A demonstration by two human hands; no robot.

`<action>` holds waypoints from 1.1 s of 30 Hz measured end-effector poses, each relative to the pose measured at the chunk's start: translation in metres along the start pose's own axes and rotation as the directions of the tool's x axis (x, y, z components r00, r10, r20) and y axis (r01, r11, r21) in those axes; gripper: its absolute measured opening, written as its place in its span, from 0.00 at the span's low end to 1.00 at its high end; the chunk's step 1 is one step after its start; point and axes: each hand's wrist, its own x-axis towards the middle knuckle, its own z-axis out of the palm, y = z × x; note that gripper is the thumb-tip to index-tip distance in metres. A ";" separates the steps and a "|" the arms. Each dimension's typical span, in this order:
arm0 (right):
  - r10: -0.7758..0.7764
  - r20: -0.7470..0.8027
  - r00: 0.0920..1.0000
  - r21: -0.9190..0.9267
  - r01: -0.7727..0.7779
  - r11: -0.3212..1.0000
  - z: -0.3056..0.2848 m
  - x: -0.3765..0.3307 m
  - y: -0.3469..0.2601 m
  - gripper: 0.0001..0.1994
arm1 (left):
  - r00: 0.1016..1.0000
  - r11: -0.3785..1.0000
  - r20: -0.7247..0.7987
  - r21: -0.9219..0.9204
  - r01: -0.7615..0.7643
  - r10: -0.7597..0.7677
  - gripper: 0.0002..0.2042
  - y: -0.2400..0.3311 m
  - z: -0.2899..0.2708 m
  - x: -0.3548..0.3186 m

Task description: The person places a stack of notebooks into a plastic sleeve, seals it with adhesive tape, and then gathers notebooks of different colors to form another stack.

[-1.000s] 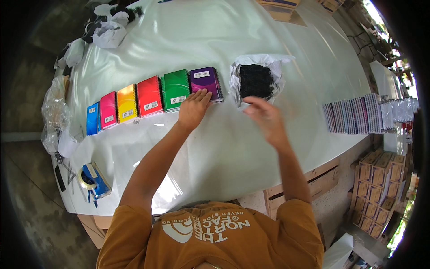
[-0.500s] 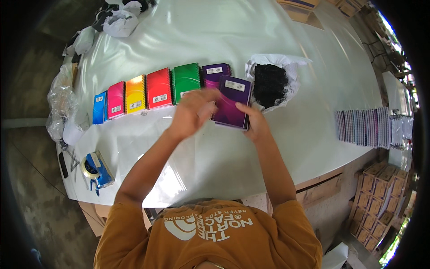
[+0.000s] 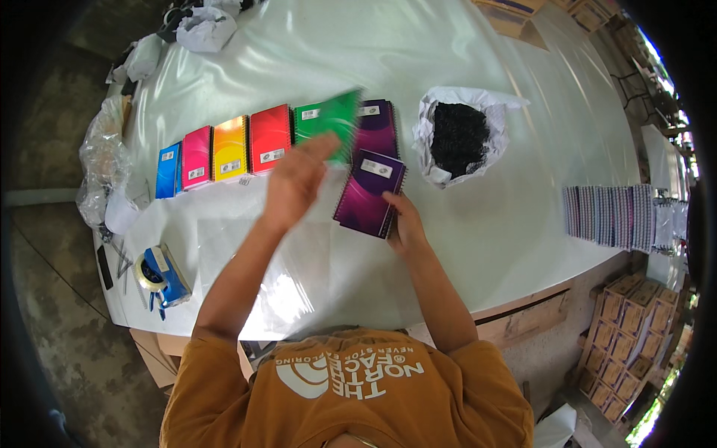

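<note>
My right hand (image 3: 408, 225) is closed on purple spiral notebooks (image 3: 367, 196), apparently two stacked, with a thumb on the top cover's right edge. My left hand (image 3: 299, 179), partly smeared by motion, pinches the lower edge of a green spiral notebook (image 3: 345, 112). That notebook is blurred and tilted over its pile. Left of it in a row lie red (image 3: 269, 134), yellow (image 3: 230, 145), pink (image 3: 196, 157) and blue (image 3: 168, 172) notebooks. More purple notebooks (image 3: 382, 123) rest on the table behind the held ones.
A white wrapper with black shredded-looking material (image 3: 459, 138) sits at the right. A blue tape dispenser (image 3: 168, 276) stands at the left front, near clear plastic sheets (image 3: 261, 254). Stacked spiral notebooks (image 3: 606, 216) line the table's right edge. Crumpled plastic (image 3: 104, 164) lies far left.
My left hand has moved from the held purple notebooks to the green pile and lifted a green notebook. My right hand has drawn the purple notebooks nearer and slightly left, tilting them.
</note>
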 end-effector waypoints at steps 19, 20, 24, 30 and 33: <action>0.315 0.103 0.943 -0.058 -0.311 0.949 0.031 0.008 0.009 0.23 | 0.939 0.773 0.147 -0.536 0.340 -0.311 0.19 -0.012 -0.050 -0.055; 0.342 0.133 0.930 -0.107 -0.330 0.938 0.032 0.008 0.012 0.24 | 0.942 0.923 0.287 -0.287 0.256 -0.173 0.22 -0.013 -0.050 -0.054; 0.358 0.179 0.916 -0.288 -0.299 0.910 0.024 0.007 0.033 0.24 | 0.915 0.913 0.098 0.163 0.374 -0.392 0.25 -0.081 -0.060 -0.067; 0.258 0.147 0.955 -0.166 -0.233 0.958 0.032 0.013 0.041 0.25 | 0.871 0.822 0.024 0.344 0.454 -0.491 0.13 -0.104 -0.083 -0.089; 0.185 0.126 0.975 -0.046 -0.181 0.982 0.035 0.019 0.048 0.27 | 0.959 0.903 -0.185 0.338 0.266 -0.213 0.12 -0.036 -0.081 -0.067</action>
